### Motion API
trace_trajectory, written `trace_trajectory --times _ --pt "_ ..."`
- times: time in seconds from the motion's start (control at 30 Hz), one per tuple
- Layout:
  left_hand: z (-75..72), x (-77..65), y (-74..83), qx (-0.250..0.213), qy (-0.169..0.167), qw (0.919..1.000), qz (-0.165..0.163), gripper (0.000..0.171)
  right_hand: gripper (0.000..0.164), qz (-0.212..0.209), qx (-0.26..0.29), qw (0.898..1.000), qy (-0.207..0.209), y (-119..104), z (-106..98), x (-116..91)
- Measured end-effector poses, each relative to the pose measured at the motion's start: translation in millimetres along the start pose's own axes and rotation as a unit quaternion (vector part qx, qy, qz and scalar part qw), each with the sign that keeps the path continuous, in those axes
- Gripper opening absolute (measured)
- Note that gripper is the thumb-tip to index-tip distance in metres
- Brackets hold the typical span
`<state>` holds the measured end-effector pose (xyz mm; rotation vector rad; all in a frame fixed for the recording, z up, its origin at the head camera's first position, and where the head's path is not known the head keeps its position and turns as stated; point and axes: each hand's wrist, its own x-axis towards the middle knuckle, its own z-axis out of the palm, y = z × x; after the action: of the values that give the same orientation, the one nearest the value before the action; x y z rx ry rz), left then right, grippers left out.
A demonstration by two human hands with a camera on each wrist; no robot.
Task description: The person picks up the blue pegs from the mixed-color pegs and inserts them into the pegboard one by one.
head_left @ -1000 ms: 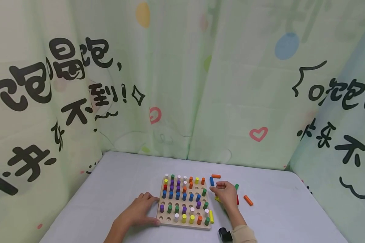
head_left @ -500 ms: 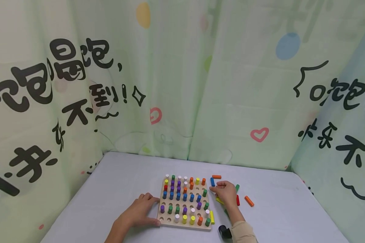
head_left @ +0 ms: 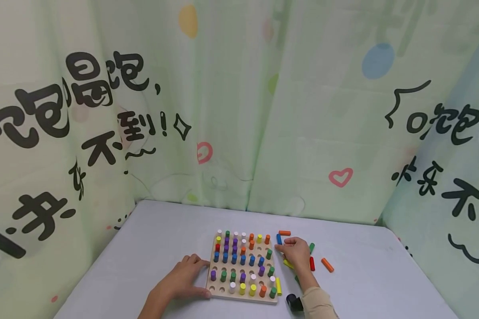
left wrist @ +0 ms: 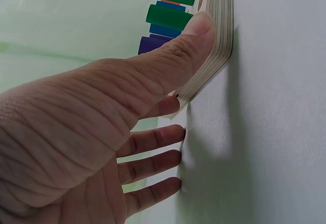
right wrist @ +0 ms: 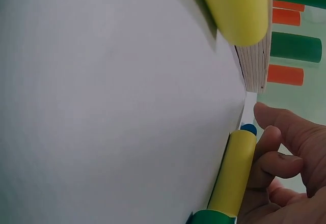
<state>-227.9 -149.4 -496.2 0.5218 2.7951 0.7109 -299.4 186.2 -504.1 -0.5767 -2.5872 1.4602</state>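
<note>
A wooden pegboard (head_left: 243, 297) full of coloured pegs lies on the table, with some bare holes. My left hand (head_left: 185, 277) braces its left side, the thumb at the near corner and mostly straight fingers along the edge. In the left wrist view the thumb (left wrist: 191, 46) overlaps the board's edge beside green pegs (left wrist: 170, 16). My right hand (head_left: 298, 254) hovers right of the board with loosely bent fingers, nothing visible between them. Close to its fingertips lie a blue peg (head_left: 279, 239) and a yellow peg (right wrist: 235, 170). A green peg (right wrist: 214, 217) lies at that yellow peg's end.
Loose pegs lie around the right hand: an orange peg (head_left: 284, 232) behind, another orange peg (head_left: 327, 265) and a red peg (head_left: 312, 264) to the right. A yellow peg (head_left: 278, 286) rests along the board's right edge. A black object (head_left: 294, 303) sits by the right sleeve. Printed curtains surround the table.
</note>
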Motion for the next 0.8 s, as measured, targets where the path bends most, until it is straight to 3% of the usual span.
trace_trajectory --times 0.8 --pt "1.7 2.0 -1.5 0.006 0.002 1.0 -0.003 0.082 0.032 -0.022 -0.031 0.999 -0.002 1.2 1.9 6.3"
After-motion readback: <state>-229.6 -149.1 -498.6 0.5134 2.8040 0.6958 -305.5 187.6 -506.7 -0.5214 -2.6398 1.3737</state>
